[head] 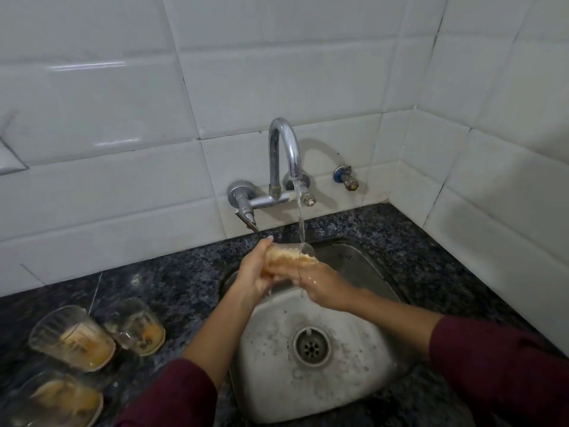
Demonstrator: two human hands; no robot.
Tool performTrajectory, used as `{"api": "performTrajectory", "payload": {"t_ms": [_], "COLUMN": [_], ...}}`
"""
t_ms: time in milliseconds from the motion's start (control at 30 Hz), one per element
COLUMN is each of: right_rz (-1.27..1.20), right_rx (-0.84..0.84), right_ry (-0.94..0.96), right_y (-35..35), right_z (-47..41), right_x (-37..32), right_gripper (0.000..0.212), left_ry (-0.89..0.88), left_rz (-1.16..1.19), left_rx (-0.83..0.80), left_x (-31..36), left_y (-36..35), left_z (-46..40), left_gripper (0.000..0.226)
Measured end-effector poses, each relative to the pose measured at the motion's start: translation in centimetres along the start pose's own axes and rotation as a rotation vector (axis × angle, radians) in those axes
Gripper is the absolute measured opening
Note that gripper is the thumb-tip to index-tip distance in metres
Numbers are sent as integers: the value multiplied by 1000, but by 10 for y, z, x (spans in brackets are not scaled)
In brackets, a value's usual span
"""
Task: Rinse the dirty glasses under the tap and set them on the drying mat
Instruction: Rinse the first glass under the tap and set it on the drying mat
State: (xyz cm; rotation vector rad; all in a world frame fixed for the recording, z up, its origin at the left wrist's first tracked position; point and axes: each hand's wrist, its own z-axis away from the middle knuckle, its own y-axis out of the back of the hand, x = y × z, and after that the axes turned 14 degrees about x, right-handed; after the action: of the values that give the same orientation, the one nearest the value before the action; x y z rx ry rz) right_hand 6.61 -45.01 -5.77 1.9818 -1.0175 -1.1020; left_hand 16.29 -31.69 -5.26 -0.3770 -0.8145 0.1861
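A clear glass (288,255) with orange residue lies tilted on its side over the steel sink (363,359). Its mouth faces right, under the stream of water falling from the chrome tap (284,149). My left hand (257,272) grips the glass around its base end. My right hand (323,285) is wet and holds the glass from below, near its rim. Three more dirty glasses stand on the dark counter at the left: one (72,337), a second (135,326) beside it, and a third (61,399) at the bottom edge. No drying mat is in view.
The sink drain (311,346) sits in the middle of the basin. The tap's lever handle (246,215) sticks out at the left of the spout. A small valve (346,178) juts from the white tiled wall. Speckled dark granite counter (172,282) surrounds the sink.
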Motion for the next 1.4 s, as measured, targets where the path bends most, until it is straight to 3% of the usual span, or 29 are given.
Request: {"api": "performTrajectory", "payload": {"t_ms": [33, 100, 167, 233, 300, 367, 467, 533, 600, 700, 767, 833, 933, 1000, 1033, 1100, 1200, 1267, 1400], "right_rz": [121, 46, -371, -961, -1213, -1023, -166, 109, -38, -811, -1101, -906, -98, 168, 170, -89, -706, -947, -1265], "right_rx": [-17, 27, 43, 65, 93, 89, 17, -73, -69, 24, 48, 36, -34, 7, 68, 195, 338, 358, 391], "right_ry": [72, 33, -279, -652, -799, -656, -93, 27, -84, -567, -707, -546, -88, -14, -32, -195, -718, -964, -1150], "right_y": [0, 3, 9, 18, 16, 10, 3, 4, 6, 15, 14, 9, -3, -10, -13, -20, -32, -46, -54], "right_z": [1, -2, -8, -17, -20, -13, -1, -1, -5, -15, -17, -10, 3, 8, 11, 21, 38, 43, 47], "right_x": [7, 6, -11, -26, -32, -33, -7, 8, 2, -26, -34, -33, -2, 13, 13, 2, -20, -26, -35], "right_gripper": [50, 42, 41, 37, 36, 43, 49, 47, 44, 38, 38, 47, 59, 49, 42, 33, 14, 16, 17], "left_ry": [18, 30, -4, -65, -105, -92, -46, -13, -6, -66, -103, -125, -117, -113, -124, -157, -267, -346, -465], "left_rz": [11, 12, 12, 26, 12, -29, -55, -45, -39, -24, -17, -44, -76, -69, -76, -97, -185, -312, -482], "left_rx": [5, -3, -66, -105, -71, -7, 4, 12, -20, -66, -44, 3, 47, 68, 80, 115, 218, 234, 264], "left_x": [0, 0, -2, -5, -6, -5, -2, -3, -4, -5, -4, 0, 2, 0, -3, -7, -11, -15, -21], "left_y": [1, 1, 1, 1, -2, -4, -4, -1, 2, 3, 2, 0, 0, 1, 3, 5, 12, 17, 19], "left_z": [0, 5, 8, 11, 9, 9, 14, 12, 12, 13, 11, 12, 17, 19, 18, 18, 11, 8, 13], "left_gripper": [37, 29, 24, 27, 29, 24, 26, 26, 27, 26, 27, 22, 20, 22, 24, 29, 28, 31, 26]}}
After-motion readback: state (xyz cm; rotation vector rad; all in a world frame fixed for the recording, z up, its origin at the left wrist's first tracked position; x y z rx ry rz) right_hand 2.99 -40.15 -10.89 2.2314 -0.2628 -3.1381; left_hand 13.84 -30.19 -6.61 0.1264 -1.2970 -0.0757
